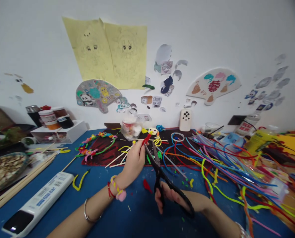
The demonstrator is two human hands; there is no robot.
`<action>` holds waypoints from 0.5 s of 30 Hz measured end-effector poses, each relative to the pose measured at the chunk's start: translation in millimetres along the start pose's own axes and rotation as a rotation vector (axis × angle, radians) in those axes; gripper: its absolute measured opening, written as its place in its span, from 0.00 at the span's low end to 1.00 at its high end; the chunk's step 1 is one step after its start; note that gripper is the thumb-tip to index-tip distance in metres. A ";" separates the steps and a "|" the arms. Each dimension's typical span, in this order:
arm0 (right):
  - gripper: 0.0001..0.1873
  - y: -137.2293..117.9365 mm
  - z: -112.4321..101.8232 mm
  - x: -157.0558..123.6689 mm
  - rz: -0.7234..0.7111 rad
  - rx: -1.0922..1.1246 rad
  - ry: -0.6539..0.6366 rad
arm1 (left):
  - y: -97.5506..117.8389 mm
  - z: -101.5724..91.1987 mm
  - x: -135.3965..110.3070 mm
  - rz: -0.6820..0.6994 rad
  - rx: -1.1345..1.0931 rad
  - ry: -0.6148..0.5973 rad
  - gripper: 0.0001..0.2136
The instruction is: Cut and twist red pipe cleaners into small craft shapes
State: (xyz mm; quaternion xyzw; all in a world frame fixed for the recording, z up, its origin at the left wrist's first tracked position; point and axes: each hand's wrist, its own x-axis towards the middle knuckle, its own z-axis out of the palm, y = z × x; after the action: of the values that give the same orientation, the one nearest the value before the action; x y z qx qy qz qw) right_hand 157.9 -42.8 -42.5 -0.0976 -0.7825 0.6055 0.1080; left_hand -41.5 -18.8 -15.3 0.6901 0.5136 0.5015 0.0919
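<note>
My left hand (134, 159) is closed in a pinch on a short red pipe cleaner piece (146, 139), held up over the blue table (100, 198). My right hand (172, 197) grips the black handles of a pair of scissors (159, 172). The scissor blades point up toward the red piece, their tips just below it. A small red scrap (147, 185) lies on the table between my wrists. A curved yellow pipe cleaner (79, 181) lies to the left of my left forearm.
A big heap of coloured pipe cleaners (227, 165) covers the right side. A flower garland (95, 145) lies on a dark mat (100, 157). A white power strip (38, 201), wooden sticks (21, 183) and jars (50, 119) sit at left.
</note>
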 end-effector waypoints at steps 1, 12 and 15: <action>0.32 1.0 0.4 0.8 0.008 0.014 0.012 | 0.0 0.2 -0.3 0.013 0.012 -0.006 0.10; 0.30 9.0 1.9 5.3 -0.107 0.155 0.169 | 2.8 7.5 -12.3 0.162 0.286 -0.157 0.09; 0.31 14.6 2.4 8.9 -0.131 0.251 0.253 | 0.0 8.5 -15.6 0.247 0.392 -0.213 0.08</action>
State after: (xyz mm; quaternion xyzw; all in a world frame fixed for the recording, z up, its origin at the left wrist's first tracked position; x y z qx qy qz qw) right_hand 149.0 -38.8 -56.8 -0.1077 -0.6856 0.6730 0.2558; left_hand -34.3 -28.0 -28.8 0.8012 0.5003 0.3242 -0.0519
